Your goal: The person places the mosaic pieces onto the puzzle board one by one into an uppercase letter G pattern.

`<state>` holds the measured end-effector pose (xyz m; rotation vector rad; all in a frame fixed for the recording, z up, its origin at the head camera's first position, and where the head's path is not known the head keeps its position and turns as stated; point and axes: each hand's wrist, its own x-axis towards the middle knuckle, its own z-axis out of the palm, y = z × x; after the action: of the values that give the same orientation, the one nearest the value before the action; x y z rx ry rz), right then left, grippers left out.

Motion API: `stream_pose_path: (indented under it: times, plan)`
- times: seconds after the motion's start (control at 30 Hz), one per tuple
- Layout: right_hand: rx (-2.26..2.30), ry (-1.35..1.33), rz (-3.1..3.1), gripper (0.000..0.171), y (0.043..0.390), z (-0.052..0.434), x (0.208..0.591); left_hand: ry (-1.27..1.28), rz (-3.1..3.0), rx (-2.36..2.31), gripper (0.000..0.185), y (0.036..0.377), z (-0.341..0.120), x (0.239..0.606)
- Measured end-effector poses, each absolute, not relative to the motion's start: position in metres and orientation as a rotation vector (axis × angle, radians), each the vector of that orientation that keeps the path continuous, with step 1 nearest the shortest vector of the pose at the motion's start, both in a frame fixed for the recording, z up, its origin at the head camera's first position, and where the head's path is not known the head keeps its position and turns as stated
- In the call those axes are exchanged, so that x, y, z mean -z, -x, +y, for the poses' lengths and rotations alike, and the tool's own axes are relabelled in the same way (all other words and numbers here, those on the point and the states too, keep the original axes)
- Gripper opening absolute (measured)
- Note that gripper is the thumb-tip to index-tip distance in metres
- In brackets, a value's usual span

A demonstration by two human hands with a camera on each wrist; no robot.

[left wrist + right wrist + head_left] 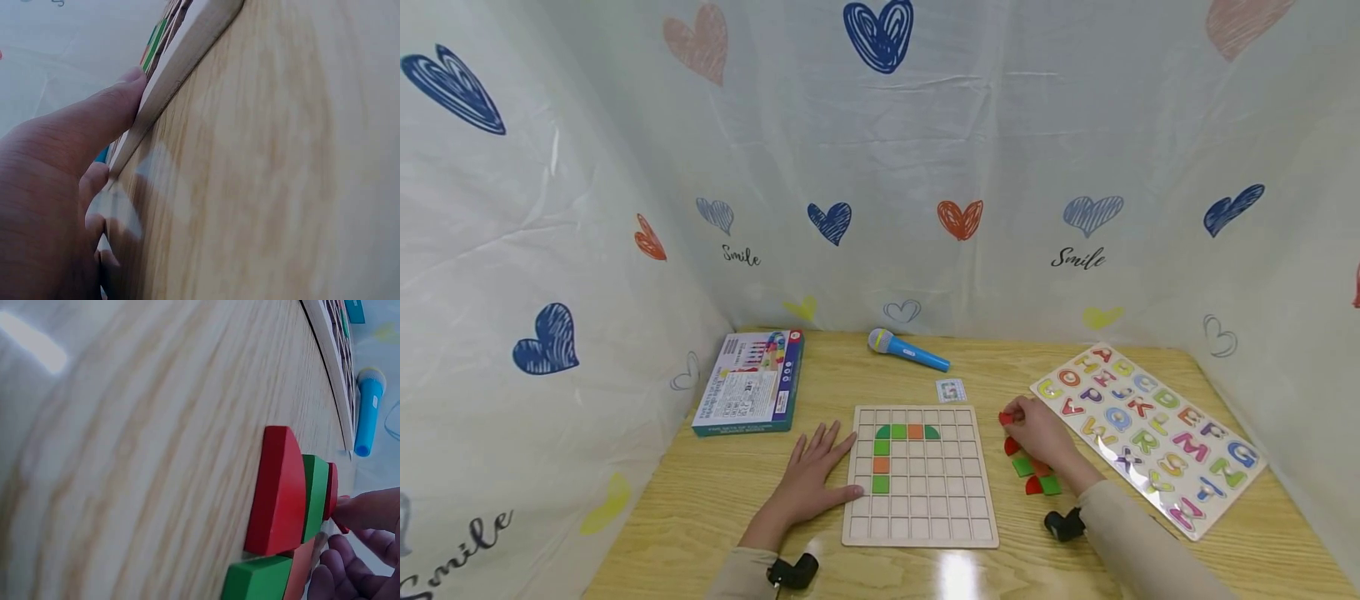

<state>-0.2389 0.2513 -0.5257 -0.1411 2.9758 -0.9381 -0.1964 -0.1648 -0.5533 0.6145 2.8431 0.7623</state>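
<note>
the right hand [1037,429] is bringing thumb and fingertips together in a pinch, and a red piece [1005,418] is sitting right at the tips, on the side facing the grid board [920,506]. whether that piece is touching the table [700,508] i cannot tell. just below the fingers a small cluster is lying: a red curved piece [1012,447], a green square [1022,467], an orange piece [1040,468], a second red curved piece [1033,485] and a second green square [1050,484], all crowding close together.

the left hand [816,475] is spreading its fingers wide, palm down, gripping nothing; its thumb is resting against the board's left edge, as the left wrist view is showing, and its forefinger is reaching that same edge higher up.

between the board's right edge and the pinched piece a narrow strip of table is running, widening a little toward the top. the letter board [1150,433] is lying close on the far side of the right hand, its slanting edge following the forearm. beyond the grid board's top edge a small card [951,390] is lying just beside it, with the microphone [910,350] resting farther back.
</note>
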Motion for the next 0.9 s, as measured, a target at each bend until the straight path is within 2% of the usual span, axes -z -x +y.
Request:
stream_pose_path:
  times: [0.47, 0.9]
  plan:
    - [1.064, 0.171, 2.961, 0.003, 0.230, 0.246, 0.526, -0.610, 2.842, -0.758, 0.088, 0.196, -0.163, 0.551]
    - [1.238, 0.283, 2.773, 0.007, 0.203, 0.185, 0.518, -0.608, 2.842, -0.755, 0.088, 0.194, -0.163, 0.548]
